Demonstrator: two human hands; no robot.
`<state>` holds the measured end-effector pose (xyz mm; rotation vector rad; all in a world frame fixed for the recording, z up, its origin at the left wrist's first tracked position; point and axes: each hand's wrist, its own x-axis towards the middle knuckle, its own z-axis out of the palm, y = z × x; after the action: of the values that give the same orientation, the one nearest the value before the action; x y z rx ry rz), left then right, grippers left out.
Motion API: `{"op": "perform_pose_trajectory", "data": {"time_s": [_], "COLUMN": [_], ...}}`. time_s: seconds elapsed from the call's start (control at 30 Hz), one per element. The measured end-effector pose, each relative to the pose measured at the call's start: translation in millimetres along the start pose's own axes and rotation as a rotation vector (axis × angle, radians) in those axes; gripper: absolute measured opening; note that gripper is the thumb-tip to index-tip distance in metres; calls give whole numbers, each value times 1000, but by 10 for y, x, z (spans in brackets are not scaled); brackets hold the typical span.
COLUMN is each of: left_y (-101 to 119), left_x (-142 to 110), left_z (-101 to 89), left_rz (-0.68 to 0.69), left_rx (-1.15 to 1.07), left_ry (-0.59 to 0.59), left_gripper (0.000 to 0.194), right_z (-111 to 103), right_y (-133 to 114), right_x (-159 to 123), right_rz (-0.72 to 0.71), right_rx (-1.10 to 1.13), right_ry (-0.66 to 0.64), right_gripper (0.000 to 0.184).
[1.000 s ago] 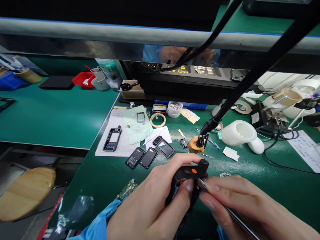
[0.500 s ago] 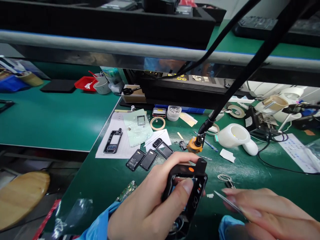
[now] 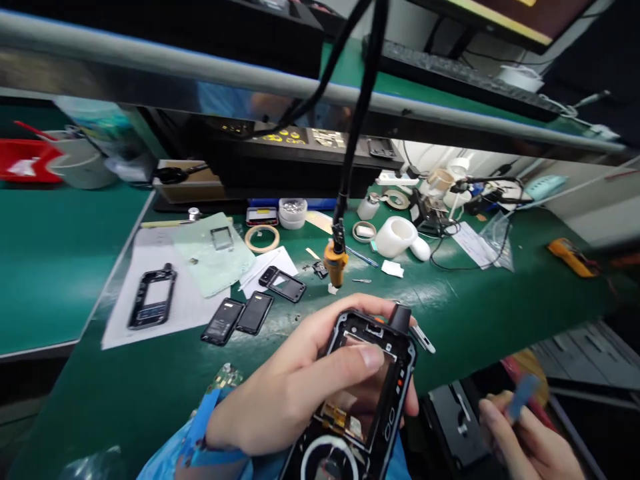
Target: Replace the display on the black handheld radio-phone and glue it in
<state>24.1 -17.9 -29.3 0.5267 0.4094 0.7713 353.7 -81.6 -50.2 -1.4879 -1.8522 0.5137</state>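
My left hand (image 3: 305,380) is closed around a black handheld radio casing (image 3: 407,393) with a stub antenna at its top right. The thumb lies over the screen opening, where an amber flex cable shows near the lower edge. My right hand (image 3: 530,433), low at the right and past the bench edge, is pinched on a small blurred blue strip (image 3: 523,395). A silvery narrow object (image 3: 424,339) shows just behind the casing; I cannot make out what it is. A green circuit board (image 3: 226,377) lies beside my left wrist, partly covered by the sleeve.
Two black battery-like covers (image 3: 223,321) and empty casings (image 3: 153,297) lie on the left of the bench. An orange-handled tool (image 3: 335,263) hangs on a black cable above the middle. A white dispenser cup (image 3: 395,237) stands further back. An open drawer (image 3: 457,427) is below right.
The view has swung right. My right hand has moved down and right past the bench edge; the tweezers it held no longer show there, and a blue strip does. My left hand keeps the casing, now tilted flatter.
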Motion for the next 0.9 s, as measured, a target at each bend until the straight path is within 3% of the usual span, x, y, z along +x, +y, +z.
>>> {"op": "perform_pose_trajectory", "data": {"time_s": [0.13, 0.23, 0.5, 0.9], "left_y": [-144, -225, -242, -264], "left_x": [84, 96, 58, 70], "left_z": [30, 62, 97, 124], "left_rz": [-102, -137, -194, -189], "left_rx": [-62, -68, 28, 21], "left_ry": [-110, -129, -147, -182], "left_gripper": [34, 32, 40, 32], "right_z": [85, 206, 296, 212], "right_y": [378, 503, 414, 442], "right_x": [-574, -711, -620, -726], "right_rz": [547, 726, 853, 728], "right_rx": [-73, -48, -12, 6], "right_ry": [143, 242, 113, 308], "right_gripper": [82, 97, 101, 96]}}
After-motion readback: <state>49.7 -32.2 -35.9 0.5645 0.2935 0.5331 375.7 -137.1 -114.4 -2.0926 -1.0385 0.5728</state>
